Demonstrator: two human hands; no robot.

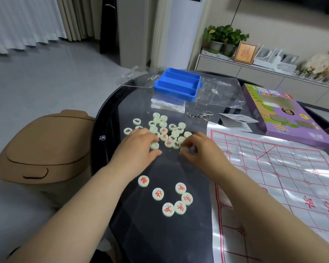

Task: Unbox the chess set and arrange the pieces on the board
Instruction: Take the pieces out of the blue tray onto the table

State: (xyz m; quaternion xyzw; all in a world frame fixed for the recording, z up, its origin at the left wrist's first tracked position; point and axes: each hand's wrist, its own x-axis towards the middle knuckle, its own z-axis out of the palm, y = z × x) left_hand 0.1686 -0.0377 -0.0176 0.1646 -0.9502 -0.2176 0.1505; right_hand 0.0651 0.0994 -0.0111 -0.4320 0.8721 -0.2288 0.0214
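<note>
A loose heap of pale round chess pieces [167,130] with red or dark characters lies on the dark glass table [160,234]. My left hand [141,144] rests on the heap's left side, fingers curled over a piece [154,145]. My right hand [198,147] pinches one blank-faced piece [184,148] between thumb and fingers at the heap's near edge. Several red-marked pieces [176,200] lie apart, closer to me. The white plastic board sheet [273,177] with red grid lines is spread out to the right, with no pieces on it.
The blue piece tray [177,84] stands open at the table's far side, beside clear plastic wrap [222,92] and a small bag [167,104]. A purple game box [285,114], a folded leaflet [235,120] and metal rings [198,114] lie far right. A tan bin [44,147] stands left of the table.
</note>
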